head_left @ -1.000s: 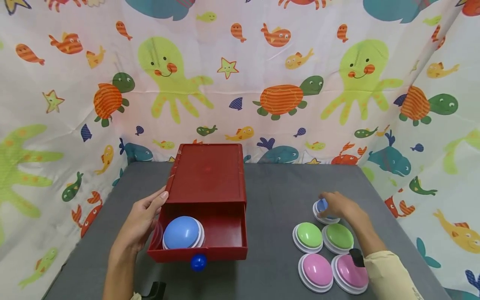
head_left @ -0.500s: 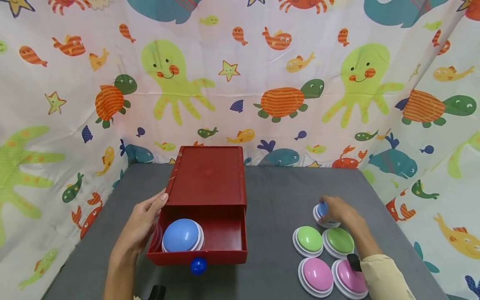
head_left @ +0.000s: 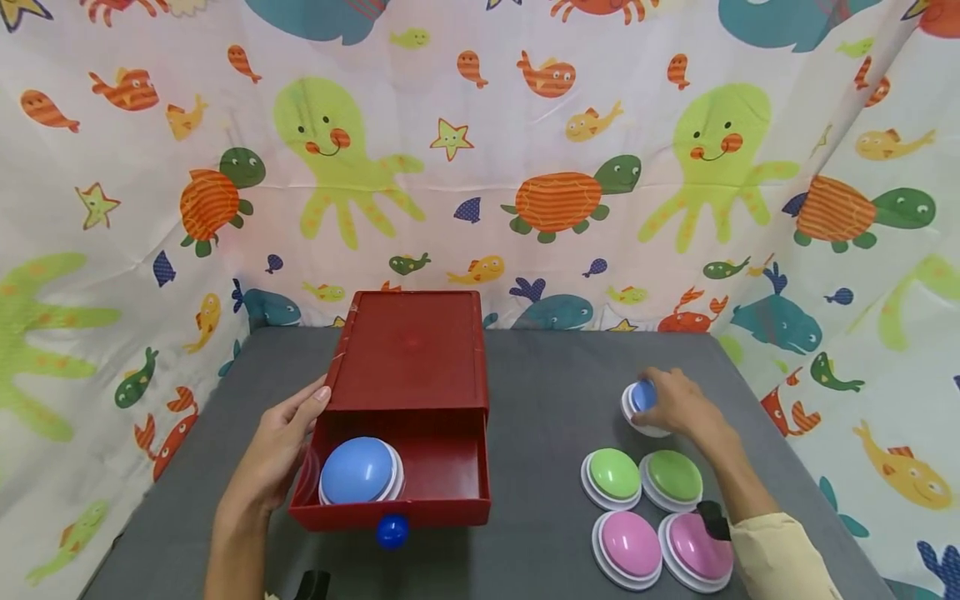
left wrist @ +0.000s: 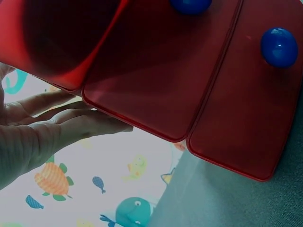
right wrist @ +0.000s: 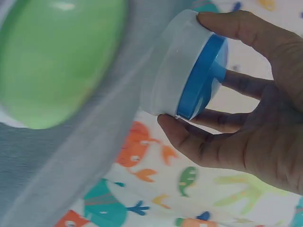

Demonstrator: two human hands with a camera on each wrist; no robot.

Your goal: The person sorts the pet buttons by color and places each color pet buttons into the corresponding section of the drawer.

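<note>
My right hand (head_left: 682,404) holds a small round push button with a white base and blue dome (right wrist: 203,78) by its rim, tilted and above the table in the head view. Thumb and fingers grip opposite sides of it in the right wrist view. My left hand (head_left: 281,446) lies along the left side of a red drawer unit (head_left: 408,350), fingers straight, thumb at the top edge. Its top drawer (head_left: 450,512) is pulled out and carries a larger blue-domed button (head_left: 362,471). A blue knob (head_left: 392,532) sits on the drawer's front.
Below the right hand stand two green-domed buttons, a lighter one (head_left: 615,473) and a darker one (head_left: 675,477). Two pink-domed buttons (head_left: 632,543) sit nearer the front. A sea-animal print curtain (head_left: 480,100) borders the grey table (head_left: 540,392). Lower drawers show blue knobs (left wrist: 279,47).
My right hand has lifted the small blue-domed button up from the table, behind the green ones, and tilted it. The left hand and the drawer unit have stayed put.
</note>
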